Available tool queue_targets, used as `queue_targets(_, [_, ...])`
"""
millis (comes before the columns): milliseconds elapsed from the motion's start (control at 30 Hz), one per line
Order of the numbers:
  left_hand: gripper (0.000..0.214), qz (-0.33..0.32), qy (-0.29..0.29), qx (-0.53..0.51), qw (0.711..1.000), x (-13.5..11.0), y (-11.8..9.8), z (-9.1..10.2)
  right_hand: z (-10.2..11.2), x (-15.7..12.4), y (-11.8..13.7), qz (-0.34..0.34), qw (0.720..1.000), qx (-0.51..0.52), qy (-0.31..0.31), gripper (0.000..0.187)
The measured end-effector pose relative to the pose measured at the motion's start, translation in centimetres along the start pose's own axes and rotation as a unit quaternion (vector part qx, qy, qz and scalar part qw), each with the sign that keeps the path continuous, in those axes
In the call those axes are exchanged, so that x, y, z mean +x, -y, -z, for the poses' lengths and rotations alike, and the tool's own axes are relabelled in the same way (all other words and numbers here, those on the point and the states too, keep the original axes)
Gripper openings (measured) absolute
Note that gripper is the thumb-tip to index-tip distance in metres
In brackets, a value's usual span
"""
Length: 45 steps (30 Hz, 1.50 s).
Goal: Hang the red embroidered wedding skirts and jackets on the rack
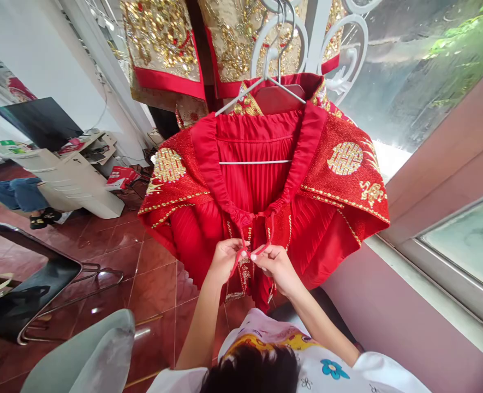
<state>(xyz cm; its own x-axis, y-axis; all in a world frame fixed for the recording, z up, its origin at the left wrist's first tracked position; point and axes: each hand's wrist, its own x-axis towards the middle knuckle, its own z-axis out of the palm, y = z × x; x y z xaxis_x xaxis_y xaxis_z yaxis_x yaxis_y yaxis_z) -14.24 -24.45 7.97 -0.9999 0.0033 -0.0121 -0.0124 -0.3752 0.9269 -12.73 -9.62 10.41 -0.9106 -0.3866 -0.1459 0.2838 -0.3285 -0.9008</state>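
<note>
A red garment (327, 185) with gold embroidery hangs on a white hanger (266, 82) from a white scrolled window grille (347, 49). Its front edges meet at a thin red tie cord (247, 252). My left hand (225, 256) pinches one end of the cord from the left. My right hand (276, 265) pinches the other end from the right. Both hands are closed on the cord, fingertips almost touching, just below the garment's front opening. A red pleated skirt (257, 174) shows inside the opening.
Gold sequined garments (163, 43) hang behind. A black chair (32, 289) and a grey chair back (89, 355) stand on the red tiled floor at left. A white desk (69, 180) and a seated person's legs (16, 194) are farther left. A window sill (429, 284) runs along the right.
</note>
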Motion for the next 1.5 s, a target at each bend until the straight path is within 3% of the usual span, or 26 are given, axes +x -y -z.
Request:
queue_targets(200, [0.032, 0.022, 0.017, 0.031, 0.999, -0.9, 0.1, 1.4, 0.2, 0.4, -0.1, 0.018, 0.996, -0.085, 0.0, 0.041])
queue_targets(400, [0.017, 0.004, -0.077, 0.068, 0.995, -1.4, 0.5, 1.1, 0.2, 1.0, -0.3, 0.038, 0.989, -0.14, 0.007, 0.046])
queue_targets(533, [0.019, -0.016, -0.128, -0.145, 0.981, -1.4, 0.0, -0.5, -0.5, 0.8, -0.3, 0.05, 0.986, -0.158, 0.018, 0.048])
queue_targets(633, [0.03, 0.006, -0.103, -0.296, 0.95, -1.4, -0.8, -1.5, -0.7, 0.8, -0.4, 0.062, 0.984, -0.162, 0.029, 0.049])
queue_targets(767, [0.033, 0.018, -0.083, -0.338, 0.937, -1.6, -1.2, -1.7, -0.5, 0.9, -0.5, 0.06, 0.982, -0.176, 0.016, 0.048])
queue_targets(867, [0.038, -0.013, -0.083, -0.337, 0.938, -2.0, -1.1, -0.1, 0.4, 0.8, -0.2, 0.063, 0.983, -0.173, 0.011, 0.048])
queue_targets(967, [0.051, -0.113, -0.125, -0.272, 0.948, -2.3, -1.1, 3.0, 1.6, 0.4, 0.6, 0.067, 0.986, -0.153, -0.027, 0.047])
queue_targets(1067, [0.053, -0.151, -0.152, -0.098, 0.972, -2.3, -0.8, 5.0, 2.3, 0.0, 1.3, 0.06, 0.985, -0.158, -0.029, 0.043])
queue_targets(1167, [0.033, -0.125, -0.119, 0.034, 0.984, -2.0, -0.2, 3.9, 2.0, -0.1, 1.4, 0.062, 0.985, -0.163, 0.018, 0.044])
queue_targets(1267, [0.034, -0.116, 0.01, 0.11, 0.987, -1.4, -0.1, 1.1, 1.5, -0.1, 1.1, 0.065, 0.987, -0.148, 0.028, 0.045])
queue_targets(1367, [0.03, -0.11, 0.135, 0.193, 0.966, -0.8, -0.4, -0.6, 1.6, -0.2, 1.0, 0.059, 0.989, -0.135, 0.026, 0.044])
queue_targets(1433, [0.024, -0.118, 0.148, 0.227, 0.955, -0.5, -0.4, -0.7, 1.9, -0.4, 1.0, 0.06, 0.99, -0.127, 0.025, 0.042])
queue_targets(1500, [0.02, -0.127, 0.125, 0.244, 0.953, -0.5, -0.2, -0.2, 2.2, -0.4, 1.1, 0.063, 0.99, -0.124, 0.02, 0.04])
